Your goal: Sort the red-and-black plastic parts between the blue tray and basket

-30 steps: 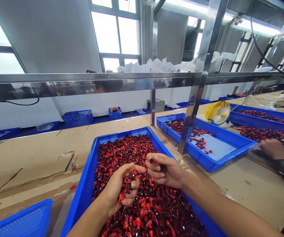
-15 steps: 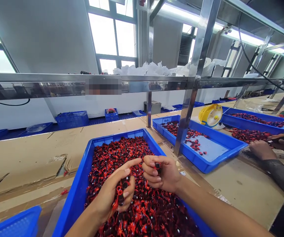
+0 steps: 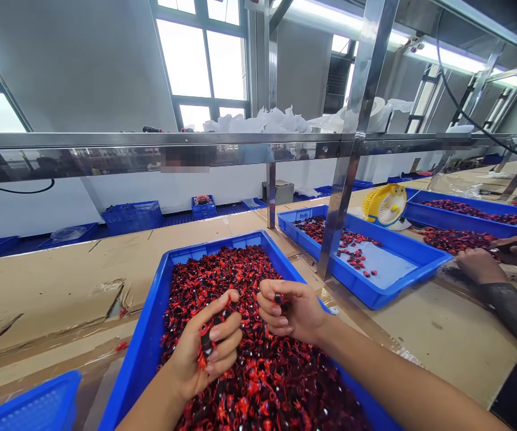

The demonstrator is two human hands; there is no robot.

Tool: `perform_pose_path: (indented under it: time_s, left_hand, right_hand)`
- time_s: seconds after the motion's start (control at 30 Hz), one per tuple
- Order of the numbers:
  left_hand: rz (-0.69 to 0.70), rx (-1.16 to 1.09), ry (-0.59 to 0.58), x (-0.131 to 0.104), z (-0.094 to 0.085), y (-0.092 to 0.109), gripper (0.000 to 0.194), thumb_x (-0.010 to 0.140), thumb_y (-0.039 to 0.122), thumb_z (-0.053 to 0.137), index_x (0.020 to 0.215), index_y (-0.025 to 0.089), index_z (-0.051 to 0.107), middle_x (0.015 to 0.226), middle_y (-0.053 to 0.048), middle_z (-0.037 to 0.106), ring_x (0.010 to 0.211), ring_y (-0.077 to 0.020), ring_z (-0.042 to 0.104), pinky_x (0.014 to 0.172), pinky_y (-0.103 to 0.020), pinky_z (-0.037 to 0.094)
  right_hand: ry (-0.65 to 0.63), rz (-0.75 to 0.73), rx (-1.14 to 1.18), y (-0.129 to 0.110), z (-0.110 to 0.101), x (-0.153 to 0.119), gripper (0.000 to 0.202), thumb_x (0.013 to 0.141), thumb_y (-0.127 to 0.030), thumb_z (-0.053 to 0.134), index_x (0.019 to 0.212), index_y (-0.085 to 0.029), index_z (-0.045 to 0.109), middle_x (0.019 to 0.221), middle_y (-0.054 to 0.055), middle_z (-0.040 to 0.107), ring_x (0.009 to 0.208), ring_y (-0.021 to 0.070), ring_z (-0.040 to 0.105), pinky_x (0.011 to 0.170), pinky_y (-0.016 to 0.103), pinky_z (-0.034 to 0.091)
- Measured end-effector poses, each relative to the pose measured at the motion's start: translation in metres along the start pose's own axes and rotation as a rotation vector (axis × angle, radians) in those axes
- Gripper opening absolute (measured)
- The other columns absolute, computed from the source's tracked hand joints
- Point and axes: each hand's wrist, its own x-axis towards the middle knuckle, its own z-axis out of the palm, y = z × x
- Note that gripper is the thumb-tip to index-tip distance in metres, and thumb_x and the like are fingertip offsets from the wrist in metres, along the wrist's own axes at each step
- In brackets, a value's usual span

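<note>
A blue tray [image 3: 144,326] full of small red and black parts [image 3: 226,272] stands in front of me. Over its left part, my left hand [image 3: 213,341] is curled around several of these parts, with black and red pieces showing between thumb and fingers. My right hand [image 3: 287,311] is over the tray's right side, its fingers bent around a small black part [image 3: 278,297] pinched by the thumb and forefinger. A narrow gap separates the two hands.
A second blue tray [image 3: 377,296] with scattered parts is behind a metal post [image 3: 341,197]. A yellow fan [image 3: 384,205] stands beyond it. At the right, another person's hands [image 3: 480,266] touch a pile of parts. A blue basket [image 3: 38,404] sits at the lower left.
My left hand's forefinger has bent back from the right hand, and its fingers have shifted over the parts. The right hand has moved slightly left, with the black part now showing at its fingertips.
</note>
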Motion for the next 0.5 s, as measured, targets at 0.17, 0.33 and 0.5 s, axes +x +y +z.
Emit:
perform_pose_path:
  time_s: [0.17,0.33,0.5]
  left_hand:
    - [-0.015,0.017,0.03,0.002,-0.001,-0.004,0.03,0.097,0.033,0.041,0.115,0.019,0.06,0.052,0.007,0.031,0.038,-0.0045,0.018,0.03,-0.015,0.014]
    - [0.023,0.016,0.085,0.007,0.001,-0.012,0.038,0.097,0.031,0.042,0.134,0.026,0.049,0.054,0.007,0.033,0.038,-0.0047,0.019,0.032,-0.015,0.013]
    - [0.033,0.022,0.084,0.01,0.0,-0.016,0.046,0.096,0.029,0.043,0.142,0.029,0.04,0.052,0.008,0.033,0.038,-0.005,0.016,0.032,-0.016,0.012]
  right_hand:
    - [0.091,0.055,-0.052,0.003,-0.002,0.002,0.013,0.08,-0.031,0.053,0.077,-0.02,0.047,0.069,-0.003,0.048,0.042,0.0063,0.033,0.028,0.016,0.015]
    - [0.23,0.016,-0.196,0.017,0.012,0.001,0.015,0.087,-0.035,0.057,0.093,-0.021,0.055,0.061,-0.009,0.039,0.038,0.0032,0.019,0.027,0.013,0.013]
    - [0.321,-0.042,-0.39,0.026,0.021,0.003,0.024,0.083,-0.041,0.068,0.092,-0.022,0.056,0.043,-0.015,0.032,0.031,0.003,0.016,0.026,0.013,0.013]
